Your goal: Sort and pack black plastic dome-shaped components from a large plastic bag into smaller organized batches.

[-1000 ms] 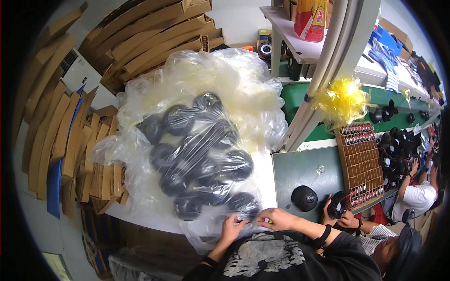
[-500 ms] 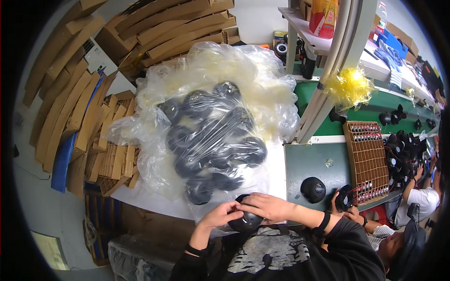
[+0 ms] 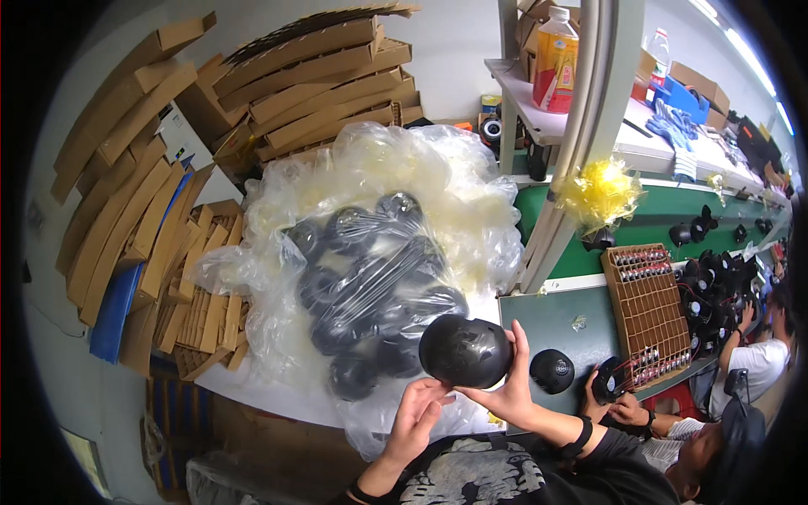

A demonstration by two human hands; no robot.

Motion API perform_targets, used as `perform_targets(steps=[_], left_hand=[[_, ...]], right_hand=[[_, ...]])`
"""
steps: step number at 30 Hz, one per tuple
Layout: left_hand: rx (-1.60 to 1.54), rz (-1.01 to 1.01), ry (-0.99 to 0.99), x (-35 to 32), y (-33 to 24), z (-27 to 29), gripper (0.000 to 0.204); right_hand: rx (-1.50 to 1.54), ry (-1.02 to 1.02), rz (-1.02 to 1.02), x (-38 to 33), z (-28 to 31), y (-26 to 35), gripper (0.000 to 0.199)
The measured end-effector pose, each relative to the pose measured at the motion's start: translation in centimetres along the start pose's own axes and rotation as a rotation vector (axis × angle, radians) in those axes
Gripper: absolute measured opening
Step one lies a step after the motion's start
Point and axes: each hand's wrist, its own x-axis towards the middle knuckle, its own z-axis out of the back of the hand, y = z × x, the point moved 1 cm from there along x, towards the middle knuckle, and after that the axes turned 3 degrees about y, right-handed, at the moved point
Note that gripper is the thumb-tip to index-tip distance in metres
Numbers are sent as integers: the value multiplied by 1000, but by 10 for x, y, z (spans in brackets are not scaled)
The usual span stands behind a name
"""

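Note:
A glossy black, rounded plastic shell (image 3: 465,351) is raised over the near edge of the white table. My right hand (image 3: 512,391) grips it from the right and below, fingers up its side and thumb under it. My left hand (image 3: 418,418) is just below the shell, palm turned up, thumb and fingers apart; its fingertips are close to the shell's underside, and contact is unclear. Beyond both hands, several similar black shells (image 3: 353,376) lie beneath clear plastic film (image 3: 362,269) on the white table (image 3: 278,401).
Another black dome (image 3: 552,371) sits on the green-grey bench at right, beside a cardboard divider tray (image 3: 648,311) of small parts. A co-worker's hands (image 3: 627,410) hold a black part there. A post (image 3: 581,168) carries yellow strapping (image 3: 600,195). Cardboard trays (image 3: 126,244) are stacked at left.
The black shell has risen from near my body, moving away and slightly right in my right hand. My left hand has come off its top and turned palm up below. The view has shifted.

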Motion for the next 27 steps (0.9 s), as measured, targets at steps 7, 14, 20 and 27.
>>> perform_targets(steps=[7,14,20,27], left_hand=[[-340,-173,-263,44,14,-25,30],[13,-75,-330,55,25,1,25],[105,-67,-158,53,28,0,28],[302,-170,-102,63,22,8,28]], right_hand=[[-379,-42,318,7,9,16,97],[-680,375,-8,23,32,28,51],[-764,353,187,29,35,14,40],[-706,425,443,27,34,7,31]])
